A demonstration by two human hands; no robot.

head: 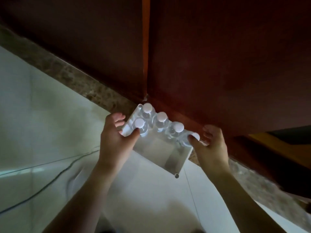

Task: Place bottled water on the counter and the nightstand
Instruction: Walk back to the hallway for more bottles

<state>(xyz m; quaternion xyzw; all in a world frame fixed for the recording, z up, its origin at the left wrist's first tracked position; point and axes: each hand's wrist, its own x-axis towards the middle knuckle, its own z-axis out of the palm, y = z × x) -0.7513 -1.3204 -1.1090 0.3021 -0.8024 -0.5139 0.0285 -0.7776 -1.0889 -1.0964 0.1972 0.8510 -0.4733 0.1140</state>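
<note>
Between my hands sits the tray (170, 158) of bottles (161, 122). My left hand (116, 140) grips its edge, thumb against one bottle; my right hand (210, 145) curls round the end bottle (191, 139). Lifting unevenly could tip the tray and topple the upright bottles.

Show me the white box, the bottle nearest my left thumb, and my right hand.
white box (182, 163): head view, near right wall.
bottle (139, 123): head view, white cap.
right hand (211, 146): head view, back of hand.
</note>
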